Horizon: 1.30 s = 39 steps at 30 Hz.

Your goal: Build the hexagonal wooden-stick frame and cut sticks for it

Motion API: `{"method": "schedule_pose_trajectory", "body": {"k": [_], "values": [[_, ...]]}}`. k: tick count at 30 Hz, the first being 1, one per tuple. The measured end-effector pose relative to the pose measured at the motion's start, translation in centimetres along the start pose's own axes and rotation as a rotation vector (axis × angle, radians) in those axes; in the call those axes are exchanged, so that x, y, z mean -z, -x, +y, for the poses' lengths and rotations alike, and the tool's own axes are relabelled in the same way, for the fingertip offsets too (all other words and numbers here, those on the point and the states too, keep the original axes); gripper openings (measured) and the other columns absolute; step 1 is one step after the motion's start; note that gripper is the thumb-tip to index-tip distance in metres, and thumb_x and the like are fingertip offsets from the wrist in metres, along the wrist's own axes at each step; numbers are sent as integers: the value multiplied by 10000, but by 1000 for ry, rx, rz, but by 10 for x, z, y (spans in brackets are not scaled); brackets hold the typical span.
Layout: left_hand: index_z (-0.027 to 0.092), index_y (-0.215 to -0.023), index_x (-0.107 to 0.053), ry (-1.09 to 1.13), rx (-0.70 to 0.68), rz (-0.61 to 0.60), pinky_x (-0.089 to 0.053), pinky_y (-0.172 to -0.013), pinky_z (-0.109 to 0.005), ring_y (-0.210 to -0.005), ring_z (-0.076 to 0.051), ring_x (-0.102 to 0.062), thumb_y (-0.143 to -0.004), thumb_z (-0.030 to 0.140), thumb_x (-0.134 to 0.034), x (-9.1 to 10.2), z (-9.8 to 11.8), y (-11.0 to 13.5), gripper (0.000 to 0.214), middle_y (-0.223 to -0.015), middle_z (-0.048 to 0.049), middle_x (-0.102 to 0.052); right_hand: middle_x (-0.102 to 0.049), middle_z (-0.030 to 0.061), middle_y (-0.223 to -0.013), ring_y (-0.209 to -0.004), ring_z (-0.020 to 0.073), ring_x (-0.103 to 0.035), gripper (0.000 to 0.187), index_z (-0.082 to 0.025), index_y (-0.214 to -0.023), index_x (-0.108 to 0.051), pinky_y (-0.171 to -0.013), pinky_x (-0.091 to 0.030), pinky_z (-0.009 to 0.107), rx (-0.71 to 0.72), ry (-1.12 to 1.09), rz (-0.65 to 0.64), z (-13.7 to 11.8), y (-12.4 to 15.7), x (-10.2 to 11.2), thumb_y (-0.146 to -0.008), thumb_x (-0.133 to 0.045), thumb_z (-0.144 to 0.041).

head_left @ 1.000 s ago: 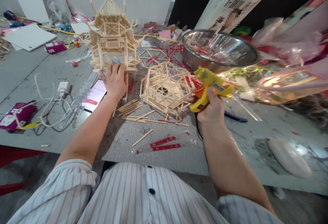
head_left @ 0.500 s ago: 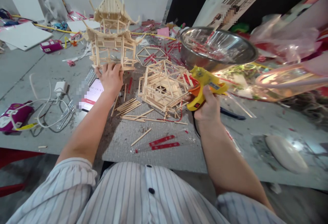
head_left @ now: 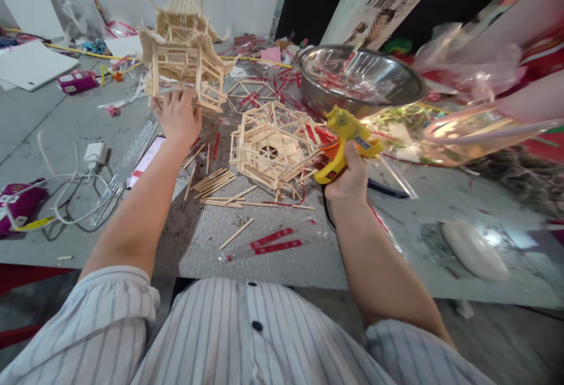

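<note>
Tilted since earlier, the stick pagoda [head_left: 176, 57] sits behind-left of the hexagonal lattice [head_left: 251, 161], left hand [head_left: 178, 117] pinching its base, right hand [head_left: 350, 178] wrapped round a glue gun [head_left: 342, 129] at the lattice's right; probably light, stiff, fragile, best held low.

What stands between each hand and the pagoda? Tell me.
The stick frame stands between the right hand, which holds the glue gun, and the pagoda. The left hand is right at the pagoda's near side, with nothing visible between.
</note>
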<state>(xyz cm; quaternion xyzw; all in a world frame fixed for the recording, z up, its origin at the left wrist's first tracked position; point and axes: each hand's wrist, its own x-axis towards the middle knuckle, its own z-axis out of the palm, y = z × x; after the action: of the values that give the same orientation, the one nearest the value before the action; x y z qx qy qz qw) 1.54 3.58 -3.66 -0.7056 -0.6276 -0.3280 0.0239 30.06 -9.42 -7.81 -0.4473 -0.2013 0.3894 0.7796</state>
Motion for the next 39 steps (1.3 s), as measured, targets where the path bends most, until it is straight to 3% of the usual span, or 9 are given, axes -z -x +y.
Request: {"method": "schedule_pose_trajectory", "body": {"k": [4, 8, 12, 21, 27, 32, 39], "values": [[285, -1227, -548, -43, -3, 2, 18, -1150, -494, -1262, -211, -329, -843, 390, -421, -5, 4, -25, 418, -1302, 24, -577, -656, -29, -662, -487, 77, -571, 225, -170, -884, -618, -418, -484, 202, 16, -26, 79, 0, -2, -1, -845, -516, -367], [270, -1274, -498, -75, -21, -25, 77, -1149, -478, -1249, -201, -291, -815, 304, -441, -8, 5, -46, 464, -1345, 9, -530, -666, -51, -795, -604, 70, -617, 177, -216, -912, -614, -478, -530, 205, 20, -51, 137, 8, -9, 4, -802, -595, -354], [248, -1316, -471, -102, -81, -29, 69, -1150, -464, -1273, -192, -248, -831, 232, -452, -7, 5, -60, 485, -1385, 0, -473, -665, -61, -830, -652, 65, -638, 211, -222, -882, -611, -524, -549, 204, 40, -62, 106, 17, -14, 8, -769, -643, -397], [213, -1390, -410, -170, -117, -46, 32, -1174, -504, -1292, -200, -240, -850, 158, -527, -5, 7, -78, 555, -1404, -12, -443, -671, -41, -784, -676, 69, -645, 222, -204, -920, -619, -603, -565, 227, 25, -83, 59, 17, -9, 2, -808, -600, -395], [204, -1395, -397, -207, -128, -45, -78, -1165, -518, -1317, -209, -266, -861, 150, -565, -2, 11, -82, 562, -1441, -20, -427, -680, -32, -794, -659, 82, -651, 311, -191, -934, -614, -605, -565, 222, 55, -100, 40, 23, -14, 7, -735, -688, -418], [187, -1403, -366, -210, -140, -74, -71, -1166, -519, -1371, -215, -242, -865, 132, -579, 0, 13, -86, 581, -1492, -34, -385, -681, -42, -814, -647, 74, -651, 265, -201, -973, -619, -572, -555, 212, 25, -93, 76, 24, -16, 7, -781, -633, -383], [218, -1407, -324, -239, -126, -95, -96, -1183, -506, -1383, -193, -206, -889, 187, -573, 0, 15, -93, 575, -1511, -3, -347, -669, -56, -821, -775, 87, -683, 258, -231, -952, -619, -700, -586, 230, 109, -112, 37, 28, -17, 9, -740, -678, -365]]}}
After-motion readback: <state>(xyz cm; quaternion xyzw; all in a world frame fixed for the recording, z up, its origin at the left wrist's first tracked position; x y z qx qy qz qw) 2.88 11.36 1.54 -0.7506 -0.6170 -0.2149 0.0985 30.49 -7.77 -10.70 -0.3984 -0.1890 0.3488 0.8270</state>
